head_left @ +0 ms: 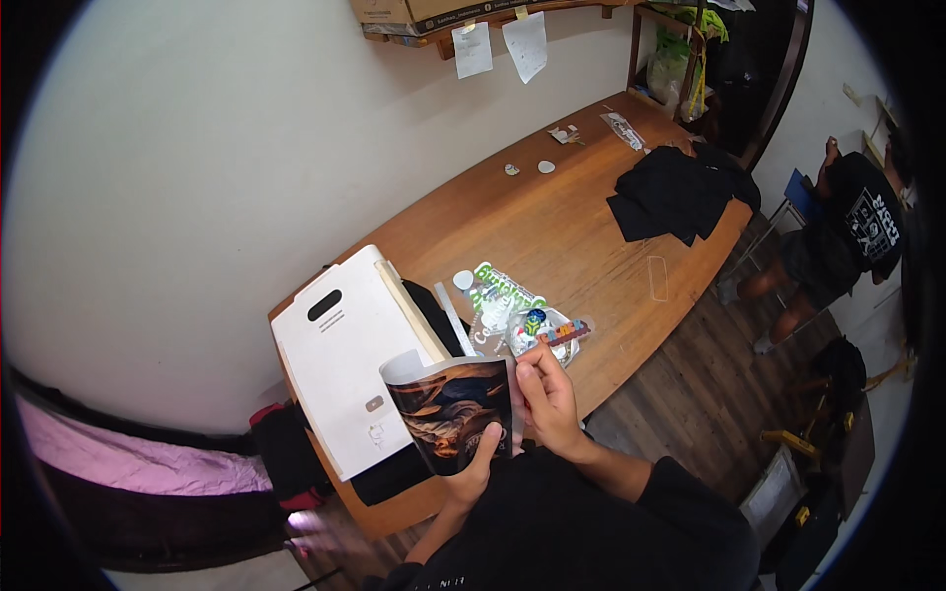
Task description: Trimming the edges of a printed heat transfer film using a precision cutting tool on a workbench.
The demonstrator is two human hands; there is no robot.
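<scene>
A curled printed sheet point(448, 414) with a dark, brown-orange picture and a pale back is held up in front of my body. My left hand point(471, 478) grips its lower part, the thumb lying across the printed face. At the sheet's upper right edge, my right hand point(549, 399) has thumb and fingers pinched together on it. Just beyond my right hand lies a small pile of colourful cut stickers point(542, 328) on the table. Green-and-white lettered decals point(503, 288) rest beside that pile. Left of the sheet stands a white flat case with a dark oval slot point(345, 345).
The wooden table point(581, 227) runs along the wall. Black folded cloth point(680, 192) lies at its far right end, with small scraps point(565, 135) near the back. Overhead, a shelf holds a cardboard box point(434, 14). Another person point(852, 217) is at the right.
</scene>
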